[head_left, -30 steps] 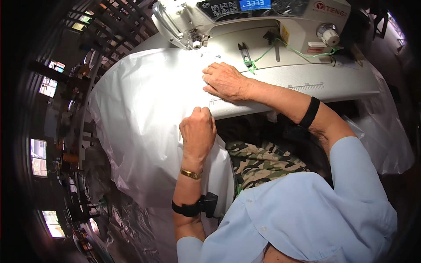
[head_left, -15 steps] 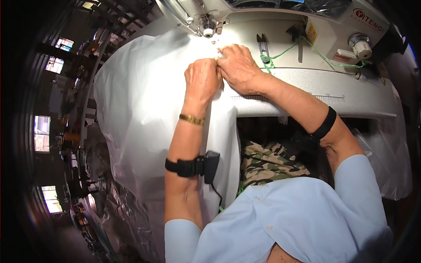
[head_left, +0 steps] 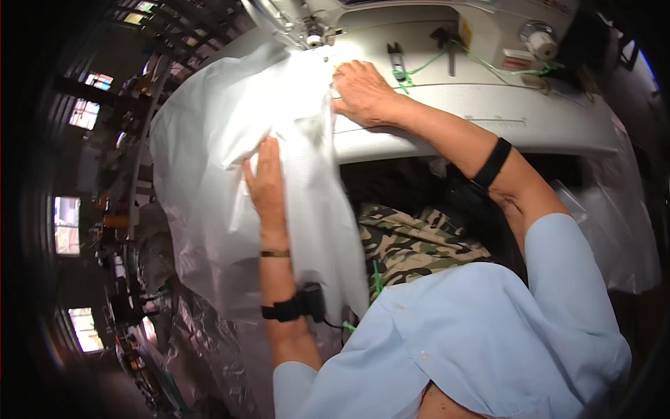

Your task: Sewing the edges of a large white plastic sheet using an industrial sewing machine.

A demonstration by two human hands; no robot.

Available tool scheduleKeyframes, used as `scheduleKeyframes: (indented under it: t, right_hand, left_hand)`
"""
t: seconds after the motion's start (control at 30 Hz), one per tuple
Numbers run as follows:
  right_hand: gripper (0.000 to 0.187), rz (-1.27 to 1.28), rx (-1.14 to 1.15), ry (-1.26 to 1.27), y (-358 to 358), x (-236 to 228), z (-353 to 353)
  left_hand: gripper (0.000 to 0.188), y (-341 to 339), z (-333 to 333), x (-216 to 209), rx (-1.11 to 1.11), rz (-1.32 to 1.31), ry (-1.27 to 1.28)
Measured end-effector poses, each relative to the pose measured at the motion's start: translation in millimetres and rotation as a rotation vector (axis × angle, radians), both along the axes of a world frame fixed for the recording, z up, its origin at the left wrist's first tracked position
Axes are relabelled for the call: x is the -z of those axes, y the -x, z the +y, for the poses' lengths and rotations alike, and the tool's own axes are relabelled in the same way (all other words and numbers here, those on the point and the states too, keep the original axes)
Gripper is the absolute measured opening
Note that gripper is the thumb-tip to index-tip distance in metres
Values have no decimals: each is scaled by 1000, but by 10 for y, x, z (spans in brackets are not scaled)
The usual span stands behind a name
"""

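Snips (head_left: pixel 396 61) are set near bent right hand (head_left: pixel 364 94), grip unclear; white sheet (head_left: pixel 202 167) is overlaid by left hand (head_left: pixel 268 185), fingers (head_left: pixel 269 153) outstretched.

Windows (head_left: pixel 68 225), several, bright: left side of frame, in a dark wall (head_left: pixel 73 278). Framework (head_left: pixel 199 35), dark, slatted: upper left. Surface (head_left: pixel 447 133), pale, front edge curved: upper centre to right. Lighting: concentrated white glow (head_left: pixel 349 52), upper centre; bright streak (head_left: pixel 649 68), upper right edge; margins dim.

The white sheet (head_left: pixel 209 181) at left looks glossy and plastic-like, the near blue shirt (head_left: pixel 488 335) smooth matt cloth.
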State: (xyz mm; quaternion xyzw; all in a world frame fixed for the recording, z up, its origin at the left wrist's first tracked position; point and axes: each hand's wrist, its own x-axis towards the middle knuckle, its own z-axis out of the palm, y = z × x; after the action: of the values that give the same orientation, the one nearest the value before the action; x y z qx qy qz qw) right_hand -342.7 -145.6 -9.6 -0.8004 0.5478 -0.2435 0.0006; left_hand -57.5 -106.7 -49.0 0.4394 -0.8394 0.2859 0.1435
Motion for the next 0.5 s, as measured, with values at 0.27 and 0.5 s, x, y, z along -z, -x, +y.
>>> scheduleKeyframes:
  t: [0.27, 0.5]
  right_hand:
    - [19, -264, -299, 249, -343, 290, 1151]
    - [35, -1113, 27, -528, -999, 994, 1613]
  left_hand:
    - [48, -400, -602, -91, 179, 399, -345]
    - [39, -467, -436, -133, 259, 730, -726]
